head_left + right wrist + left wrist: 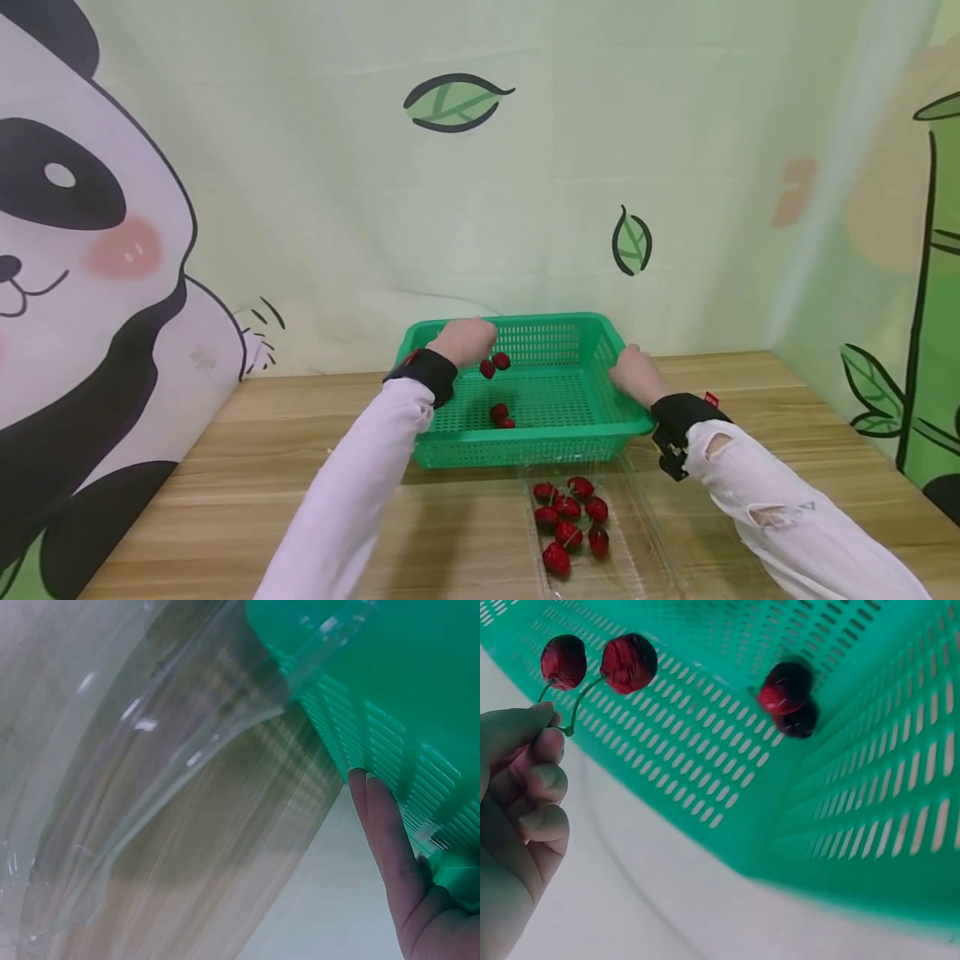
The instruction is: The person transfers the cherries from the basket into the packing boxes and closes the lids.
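My left hand [463, 342] is over the left part of a green plastic basket [525, 434]. Between thumb and fingers it pinches the green stems [576, 712] of two dark red cherries [629, 664], which dangle clear of the basket floor. Two more cherries [501, 414] lie together inside the basket. At the basket's right side, my right hand [637, 375] holds the rim, with fingers [386, 825] lying along the slotted outer wall in the right wrist view. Part of that grip is hidden.
In front of the basket, a clear plastic box [645, 533] holds several cherries [567, 534], its far edge close against the basket. Both stand on a wooden table [300, 467]. Behind the table hangs a printed curtain [322, 167] with a panda and leaves.
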Motion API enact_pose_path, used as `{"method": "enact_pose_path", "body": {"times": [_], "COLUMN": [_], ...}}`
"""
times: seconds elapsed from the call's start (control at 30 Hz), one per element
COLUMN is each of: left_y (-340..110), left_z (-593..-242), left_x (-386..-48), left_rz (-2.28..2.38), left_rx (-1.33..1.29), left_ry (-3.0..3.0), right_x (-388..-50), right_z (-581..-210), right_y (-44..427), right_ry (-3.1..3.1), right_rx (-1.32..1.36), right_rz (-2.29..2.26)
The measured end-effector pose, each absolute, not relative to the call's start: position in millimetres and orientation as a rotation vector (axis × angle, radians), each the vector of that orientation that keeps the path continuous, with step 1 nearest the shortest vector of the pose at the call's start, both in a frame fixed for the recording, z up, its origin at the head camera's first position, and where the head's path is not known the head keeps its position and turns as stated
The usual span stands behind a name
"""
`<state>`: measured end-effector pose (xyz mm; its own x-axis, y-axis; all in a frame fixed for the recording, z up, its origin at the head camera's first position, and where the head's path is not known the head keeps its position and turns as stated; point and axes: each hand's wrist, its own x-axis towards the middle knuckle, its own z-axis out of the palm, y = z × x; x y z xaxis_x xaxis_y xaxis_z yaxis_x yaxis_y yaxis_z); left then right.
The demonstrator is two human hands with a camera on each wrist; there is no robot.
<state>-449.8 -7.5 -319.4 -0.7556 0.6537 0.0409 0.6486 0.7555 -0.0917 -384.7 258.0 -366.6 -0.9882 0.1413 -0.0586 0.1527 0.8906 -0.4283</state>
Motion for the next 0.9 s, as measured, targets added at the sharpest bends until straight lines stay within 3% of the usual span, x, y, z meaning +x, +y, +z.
{"method": "enact_pose_path", "body": {"times": [0.67, 0.9], "left_y": [16.1, 18.1], "left_z": [-283.9, -276.5], "left_x": [-417.8, -401.8], "left_rz": [0.056, -0.006], "left_rx": [-1.180, -1.213], "left_ry": [-2.753, -2.694], "right_x": [-387.9, -432.4], "right_z": [-370.1, -409.1], "right_y": [260.5, 286.4], "right_ry": [3.053, 3.057], "right_rx": [0.216, 0.215], "right_rz": [-0.708, -0.675]}}
